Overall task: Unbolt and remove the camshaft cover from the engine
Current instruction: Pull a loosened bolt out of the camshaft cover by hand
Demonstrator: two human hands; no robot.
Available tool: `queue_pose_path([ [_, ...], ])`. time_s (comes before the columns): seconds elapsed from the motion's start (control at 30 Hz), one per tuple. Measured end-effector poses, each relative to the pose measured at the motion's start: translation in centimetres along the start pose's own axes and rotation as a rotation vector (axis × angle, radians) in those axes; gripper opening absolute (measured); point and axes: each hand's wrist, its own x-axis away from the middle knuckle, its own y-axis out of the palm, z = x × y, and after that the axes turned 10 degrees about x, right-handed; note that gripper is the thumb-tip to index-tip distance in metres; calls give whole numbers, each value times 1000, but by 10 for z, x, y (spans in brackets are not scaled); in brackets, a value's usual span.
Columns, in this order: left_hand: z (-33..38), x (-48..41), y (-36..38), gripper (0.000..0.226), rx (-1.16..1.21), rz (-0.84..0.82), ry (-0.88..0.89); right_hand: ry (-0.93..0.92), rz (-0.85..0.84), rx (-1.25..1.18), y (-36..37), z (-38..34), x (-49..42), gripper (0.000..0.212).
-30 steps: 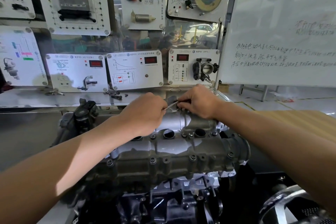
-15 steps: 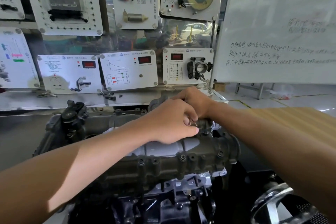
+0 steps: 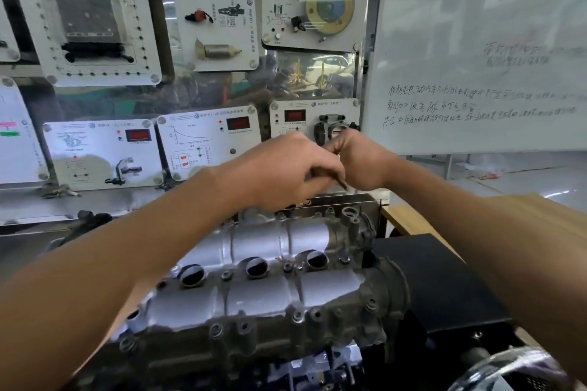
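The left hand (image 3: 286, 168) pinches a thin metal rod (image 3: 341, 183) above the camshaft cover (image 3: 286, 292). The right hand (image 3: 362, 162) curls just beside it — its hold cannot be told.

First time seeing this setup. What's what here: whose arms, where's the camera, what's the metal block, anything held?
There is no robot here. A person works with bare hands, and the one picture comes from a camera worn on their head, looking forward and down. The silver casting with three round holes is the camshaft cover. It sits on the darker engine, with bolts along its near edge. Above its far end the left hand pinches a slim metal piece, a bolt or a tool, too blurred to tell. The right hand is curled right beside it; whether it grips too is unclear. Behind stand training panels and a whiteboard.
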Motion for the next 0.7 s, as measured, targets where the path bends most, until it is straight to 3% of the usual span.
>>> queue_pose_path([
  [0.17, -23, 5, 1, 29, 54, -138, -154, 233, -76, 180, 1, 17, 26, 25],
  [0.27, -37, 21, 11, 11, 92, -41, -237, 226, -97, 198, 10, 15, 28, 21],
  [0.4, -42, 35, 21, 22, 105, 60, -305, 254, -75, 215, 21, 10, 17, 17],
  [0.7, -46, 46, 30, 26, 39, 115, -306, 280, -84, 291, 28, 16, 17, 14],
])
